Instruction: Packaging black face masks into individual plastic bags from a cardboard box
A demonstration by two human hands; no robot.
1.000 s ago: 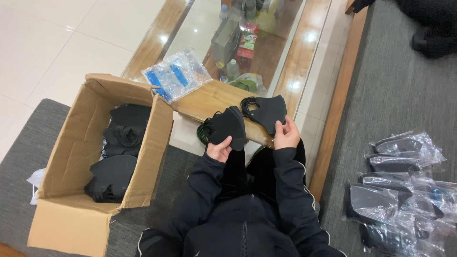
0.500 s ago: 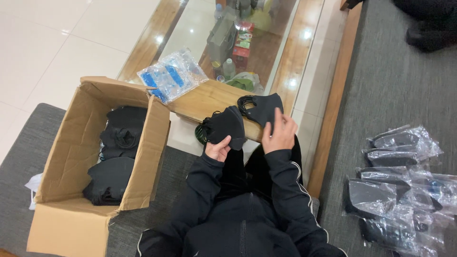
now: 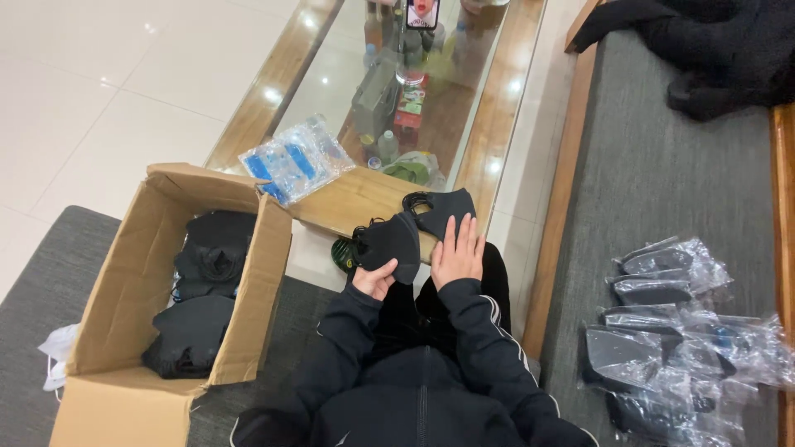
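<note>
My left hand grips a stack of black face masks from below, thumb on the lower edge. A second black mask sticks out behind it to the right. My right hand lies flat with fingers apart, pressed against the right side of the masks. Both hands are held over my lap, in black sleeves with white stripes, in front of the corner of a glass-topped wooden table.
An open cardboard box with several black masks stands at my left. A clear bag with blue packs lies on the table corner. Bagged masks in clear plastic lie on the grey cushion at right.
My right hand let go of the raised second mask and came down flat against the stack. The two masks now lie closer together.
</note>
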